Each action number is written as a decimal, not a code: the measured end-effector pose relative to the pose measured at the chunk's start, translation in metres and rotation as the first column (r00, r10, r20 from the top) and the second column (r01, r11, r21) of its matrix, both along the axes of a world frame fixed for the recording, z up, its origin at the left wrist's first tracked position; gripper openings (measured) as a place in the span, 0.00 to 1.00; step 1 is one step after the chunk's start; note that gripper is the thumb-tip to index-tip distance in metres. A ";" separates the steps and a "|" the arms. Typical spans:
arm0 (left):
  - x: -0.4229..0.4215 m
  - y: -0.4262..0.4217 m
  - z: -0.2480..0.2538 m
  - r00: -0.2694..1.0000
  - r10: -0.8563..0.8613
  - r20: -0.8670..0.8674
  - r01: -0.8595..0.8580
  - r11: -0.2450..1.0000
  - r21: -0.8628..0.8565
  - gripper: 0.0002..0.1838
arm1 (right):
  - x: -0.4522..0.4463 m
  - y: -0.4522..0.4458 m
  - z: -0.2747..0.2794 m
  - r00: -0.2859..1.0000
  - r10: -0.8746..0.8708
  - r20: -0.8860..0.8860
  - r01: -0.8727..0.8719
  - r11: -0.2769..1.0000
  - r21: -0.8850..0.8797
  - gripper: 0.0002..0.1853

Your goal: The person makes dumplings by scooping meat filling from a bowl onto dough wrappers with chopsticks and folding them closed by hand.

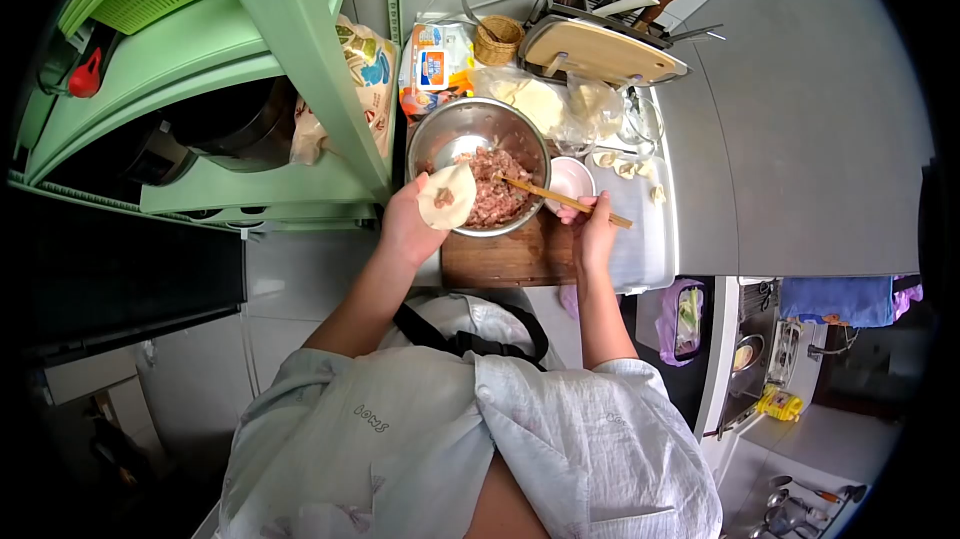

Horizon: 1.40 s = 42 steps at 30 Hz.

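On my left hand (404,224) rests a round dumpling wrapper (455,207) with a small lump of meat filling (442,198) on it. The wrapper is held at the near left rim of a steel bowl (430,131) of pink minced meat (497,201). My right hand (594,224) grips a pair of wooden chopsticks (560,196), whose tips reach into the mince. Just beyond that hand stands a small pinkish-white bowl (572,175), partly covered by the chopsticks and fingers. Several folded dumplings (626,168) lie on a white tray (650,249) to the right.
A wooden board (510,261) lies under the bowl. Behind it are bagged pale wrappers (535,99), a food packet (432,67), a woven basket (499,40), and a rack with knives and a cutting board (600,49). A green shelf (290,59) stands close on the left.
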<state>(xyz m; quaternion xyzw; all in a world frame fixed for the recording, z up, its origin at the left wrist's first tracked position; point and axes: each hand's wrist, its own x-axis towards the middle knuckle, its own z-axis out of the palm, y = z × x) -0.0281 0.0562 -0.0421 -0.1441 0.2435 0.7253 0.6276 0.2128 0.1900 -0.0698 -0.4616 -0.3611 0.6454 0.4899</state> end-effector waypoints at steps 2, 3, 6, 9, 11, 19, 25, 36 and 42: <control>-0.001 -0.002 -0.004 1.000 0.001 0.016 -0.002 1.000 0.013 0.21 | 0.002 0.000 -0.001 0.999 -0.011 -0.052 0.009 1.000 -0.025 0.22; -0.001 -0.003 -0.004 1.000 0.002 0.013 -0.002 1.000 0.014 0.21 | 0.001 -0.002 0.002 0.998 -0.009 -0.064 0.007 0.999 -0.036 0.22; 0.001 -0.003 -0.007 1.000 -0.007 0.023 0.007 1.000 -0.002 0.21 | 0.001 -0.006 0.018 0.993 0.003 -0.119 -0.009 0.999 -0.052 0.22; 0.003 -0.002 -0.006 0.998 -0.037 0.055 0.036 0.999 0.015 0.21 | -0.004 -0.019 0.045 0.978 0.081 -0.193 -0.091 0.995 -0.042 0.22; 0.004 -0.002 -0.001 0.996 -0.061 0.064 0.059 0.997 0.040 0.22 | -0.010 -0.029 0.065 0.960 0.184 -0.212 -0.194 0.981 -0.029 0.21; 0.004 -0.002 0.027 0.998 -0.056 -0.007 0.056 0.983 0.175 0.24 | -0.019 -0.056 0.093 0.931 0.346 0.112 -0.364 0.870 0.333 0.21; 0.001 -0.005 0.022 0.998 0.063 0.013 -0.064 0.991 0.118 0.24 | -0.012 -0.075 0.139 0.861 0.357 0.362 -0.496 0.747 0.444 0.20; 0.006 -0.007 0.040 0.997 0.013 0.076 -0.027 0.983 0.184 0.23 | -0.025 -0.085 0.129 0.926 0.277 0.257 -0.368 0.813 0.452 0.23; 0.005 -0.011 0.039 0.999 -0.012 0.047 0.000 0.969 0.247 0.23 | -0.023 -0.084 0.136 0.948 0.285 0.143 -0.319 0.813 0.488 0.23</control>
